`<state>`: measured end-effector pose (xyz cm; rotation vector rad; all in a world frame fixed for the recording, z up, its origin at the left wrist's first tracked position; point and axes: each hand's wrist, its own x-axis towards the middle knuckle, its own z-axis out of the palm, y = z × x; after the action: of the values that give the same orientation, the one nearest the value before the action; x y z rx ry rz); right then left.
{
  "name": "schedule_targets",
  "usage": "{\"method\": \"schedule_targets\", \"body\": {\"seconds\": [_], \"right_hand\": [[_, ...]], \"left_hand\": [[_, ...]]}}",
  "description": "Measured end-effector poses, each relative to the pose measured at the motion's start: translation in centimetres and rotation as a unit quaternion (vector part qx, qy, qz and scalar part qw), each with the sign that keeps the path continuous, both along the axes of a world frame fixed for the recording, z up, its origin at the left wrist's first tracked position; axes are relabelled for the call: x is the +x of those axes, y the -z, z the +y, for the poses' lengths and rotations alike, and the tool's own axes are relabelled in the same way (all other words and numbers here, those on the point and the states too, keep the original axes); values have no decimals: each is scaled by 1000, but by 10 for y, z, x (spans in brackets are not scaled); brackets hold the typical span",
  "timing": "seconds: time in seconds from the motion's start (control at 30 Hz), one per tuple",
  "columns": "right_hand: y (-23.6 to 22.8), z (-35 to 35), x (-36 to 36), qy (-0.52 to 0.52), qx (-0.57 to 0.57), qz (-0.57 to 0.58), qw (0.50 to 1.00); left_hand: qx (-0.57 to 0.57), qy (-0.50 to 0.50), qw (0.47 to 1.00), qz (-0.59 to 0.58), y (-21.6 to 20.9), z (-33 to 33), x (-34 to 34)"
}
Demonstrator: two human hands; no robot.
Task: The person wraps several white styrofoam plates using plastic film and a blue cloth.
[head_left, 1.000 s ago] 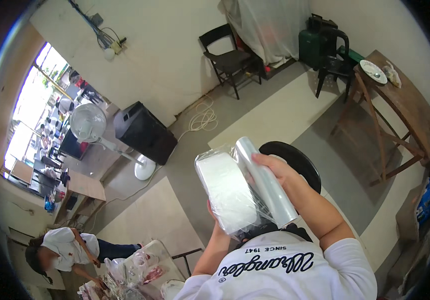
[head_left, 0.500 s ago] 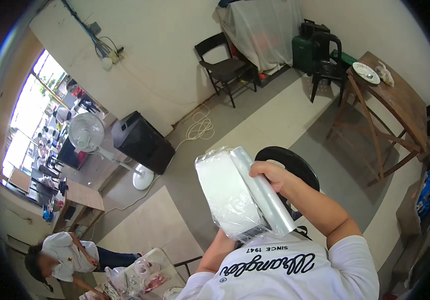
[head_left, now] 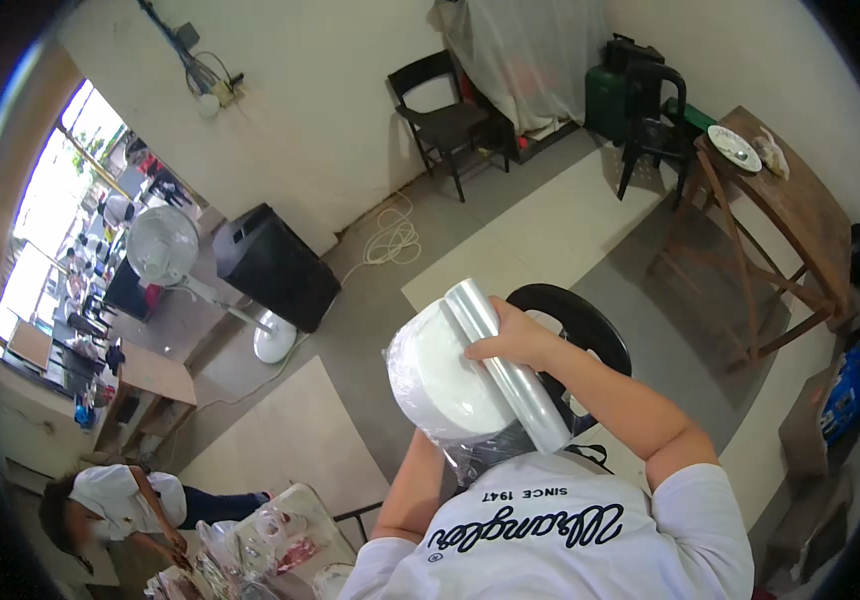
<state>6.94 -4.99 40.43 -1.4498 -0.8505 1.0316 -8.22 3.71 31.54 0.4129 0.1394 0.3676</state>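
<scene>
Curling over the upper half of a long, glossy roll of clear plastic film (head_left: 525,397), the person's bare right hand (head_left: 515,335) clasps it, thumb laid across the surface. The roll slants from eleven o'clock to five against a thick, white, round-edged block in crinkled clear wrap (head_left: 445,375), near six o'clock from the view's centre. The bare left forearm (head_left: 412,490) shows at seven o'clock from the block; the left hand is hidden, so I cannot tell its grip. The block looks light and easily dented, best cradled from beneath; the roll seems heavier, stiff and slippery, wanting a full-palm hold near its middle. A boxy black speaker (head_left: 275,270) stands at ten o'clock.
</scene>
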Motion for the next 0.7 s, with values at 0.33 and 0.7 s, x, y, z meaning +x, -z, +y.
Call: {"method": "schedule_targets", "body": {"seconds": [0.33, 0.7], "right_hand": [[169, 39, -54, -37, -178, -18, 983], [395, 46, -113, -61, -303, -59, 949]], "left_hand": [[-114, -61, 982, 136, 186, -5, -75], [-271, -95, 907, 308, 473, -28, -157]]}}
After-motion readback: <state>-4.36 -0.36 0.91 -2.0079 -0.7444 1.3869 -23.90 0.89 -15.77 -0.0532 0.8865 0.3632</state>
